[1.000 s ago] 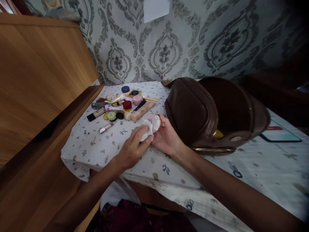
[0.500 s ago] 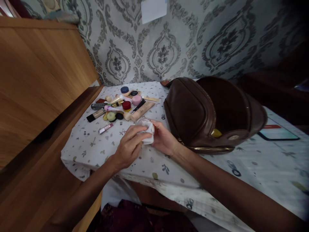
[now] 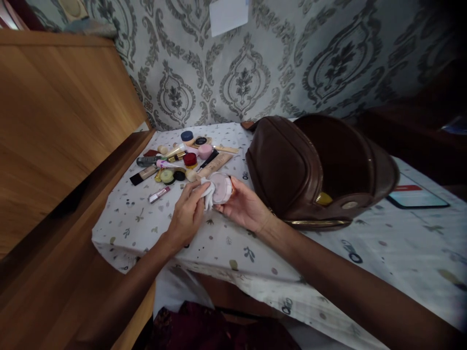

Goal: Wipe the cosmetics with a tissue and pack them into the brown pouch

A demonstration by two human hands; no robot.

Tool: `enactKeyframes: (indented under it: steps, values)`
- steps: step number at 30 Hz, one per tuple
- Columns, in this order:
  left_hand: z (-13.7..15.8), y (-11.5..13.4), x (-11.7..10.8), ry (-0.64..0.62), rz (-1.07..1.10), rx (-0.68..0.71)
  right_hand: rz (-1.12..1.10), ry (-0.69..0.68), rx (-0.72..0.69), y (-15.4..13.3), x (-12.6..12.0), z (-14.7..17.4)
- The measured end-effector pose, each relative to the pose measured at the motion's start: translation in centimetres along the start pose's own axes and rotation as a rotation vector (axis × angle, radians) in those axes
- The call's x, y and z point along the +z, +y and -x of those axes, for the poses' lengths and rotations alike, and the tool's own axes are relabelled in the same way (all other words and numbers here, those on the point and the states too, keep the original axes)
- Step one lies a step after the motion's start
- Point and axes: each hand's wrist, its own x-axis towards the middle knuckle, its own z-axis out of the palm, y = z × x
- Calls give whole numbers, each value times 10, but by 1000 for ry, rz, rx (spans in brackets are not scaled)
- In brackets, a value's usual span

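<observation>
While the right grip (image 3: 245, 204) holds the pale round container (image 3: 221, 188), the left grip (image 3: 187, 214), pinching a white cloth (image 3: 208, 196), should wipe lightly.

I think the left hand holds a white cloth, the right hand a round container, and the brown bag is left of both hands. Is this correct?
The left hand holds the white cloth, the right hand the round container, but the head view shows the brown bag right of both, not left.
</observation>
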Motion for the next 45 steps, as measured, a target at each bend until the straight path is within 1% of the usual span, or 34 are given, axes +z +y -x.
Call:
enactKeyframes:
  steps: [7, 11, 14, 17, 21, 24, 27, 29, 32, 34, 36, 39, 42, 45]
  values:
    - [6, 7, -6, -65, 160, -122, 158, -41, -118, 5, -4, -2]
    - [7, 12, -7, -95, 212, -172, 153, 21, -133, 5, -5, -4]
    - [8, 15, -5, -83, 195, -187, 145, 87, -164, 7, -6, -6]
    - [11, 15, 0, -62, 118, -170, 169, 133, -195, 10, -5, -6]
    - [12, 12, 8, -52, 30, -150, 228, 182, -162, 14, -2, -2]
    - [11, 7, 11, -43, 26, -148, 310, 143, -123, 15, 1, 1]
    - [5, 1, 8, -41, 82, -167, 384, 83, -154, 14, 3, 2]
    - [0, -5, 2, -57, 165, -229, 377, 66, -156, 13, 3, 1]
    - [-8, -13, -8, -91, 369, -354, 334, 85, -133, 11, 1, 0]
    - [-12, -17, -12, -109, 508, -420, 342, 96, -127, 10, 0, -1]
    - [-13, -21, -13, -120, 585, -480, 373, 93, -120, 10, -1, -1]
    - [-12, -25, -11, -82, 573, -501, 407, 88, -104, 9, -2, 0]
    - [-11, -25, -8, -21, 514, -462, 420, 81, -103, 8, -2, 0]
    - [-9, -22, -7, 18, 458, -428, 422, 42, -99, 7, -2, -1]
